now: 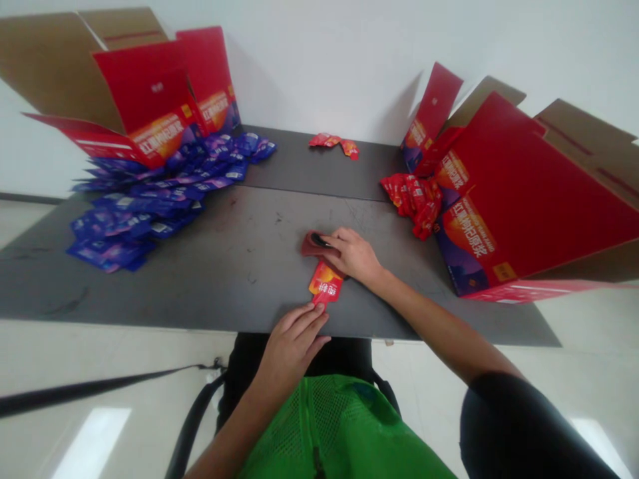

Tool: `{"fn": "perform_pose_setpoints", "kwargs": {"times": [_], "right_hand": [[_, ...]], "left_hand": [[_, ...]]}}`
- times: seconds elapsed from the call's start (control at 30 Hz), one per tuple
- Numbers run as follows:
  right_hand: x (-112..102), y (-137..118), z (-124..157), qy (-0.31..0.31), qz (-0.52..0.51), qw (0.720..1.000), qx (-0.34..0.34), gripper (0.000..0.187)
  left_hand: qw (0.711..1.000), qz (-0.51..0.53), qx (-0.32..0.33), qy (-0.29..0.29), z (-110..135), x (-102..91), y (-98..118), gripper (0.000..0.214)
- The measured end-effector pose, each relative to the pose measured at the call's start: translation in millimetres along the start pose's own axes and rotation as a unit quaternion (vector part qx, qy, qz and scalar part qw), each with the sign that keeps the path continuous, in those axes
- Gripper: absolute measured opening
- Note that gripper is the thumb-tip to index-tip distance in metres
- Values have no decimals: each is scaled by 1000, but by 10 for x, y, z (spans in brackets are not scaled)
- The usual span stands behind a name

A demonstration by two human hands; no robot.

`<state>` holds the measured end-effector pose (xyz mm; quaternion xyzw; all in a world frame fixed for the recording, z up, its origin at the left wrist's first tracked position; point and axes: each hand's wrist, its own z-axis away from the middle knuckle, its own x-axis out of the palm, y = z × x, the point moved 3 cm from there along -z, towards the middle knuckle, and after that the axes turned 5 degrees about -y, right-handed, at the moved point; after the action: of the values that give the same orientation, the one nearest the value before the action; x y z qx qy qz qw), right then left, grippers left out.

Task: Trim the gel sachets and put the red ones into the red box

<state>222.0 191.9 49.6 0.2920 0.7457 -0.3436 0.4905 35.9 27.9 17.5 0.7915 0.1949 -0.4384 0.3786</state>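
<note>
A small red and orange sachet (325, 283) lies flat on the grey table in front of me, its narrow end toward me. The fingertips of my left hand (297, 338) hold that narrow end down near the table's front edge. My right hand (355, 254) is closed on a reddish-brown cloth (310, 246) with a small black piece on top, whose kind I cannot make out. The cloth covers the far end of the sachet. My right palm hides part of the cloth.
Blue-purple sachets (134, 206) are heaped at the left before an open red carton (144, 86). Red sachets (413, 199) form a pile at the right, beside more open cartons (534, 193). Some red sachets (333, 141) lie by the white wall.
</note>
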Motion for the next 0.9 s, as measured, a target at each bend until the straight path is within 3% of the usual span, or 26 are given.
{"fn": "perform_pose_setpoints", "kwargs": {"times": [0.13, 0.23, 0.33, 0.43, 0.6, 0.77, 0.9], "right_hand": [[-170, 424, -92, 48, 22, 996, 75, 41], [-307, 551, -25, 137, -1, 984, 113, 41], [-371, 607, 68, 178, -29, 975, 127, 41], [-364, 680, 128, 171, -36, 975, 137, 41], [-306, 806, 147, 140, -21, 979, 149, 42], [-281, 824, 139, 87, -9, 984, 154, 38], [-308, 809, 150, 64, -4, 986, 156, 37]], "left_hand": [[1000, 0, -13, -23, -94, -127, 31, 39], [998, -16, -36, -45, -289, -232, 45, 43], [995, -60, -82, -9, -538, -240, 25, 42], [989, -95, -112, 22, -733, -128, 18, 52], [979, -151, -137, 9, -891, 5, 53, 65], [980, -162, -115, 14, -978, -74, 14, 38], [982, -117, -146, 34, -1033, -232, -148, 41]]}}
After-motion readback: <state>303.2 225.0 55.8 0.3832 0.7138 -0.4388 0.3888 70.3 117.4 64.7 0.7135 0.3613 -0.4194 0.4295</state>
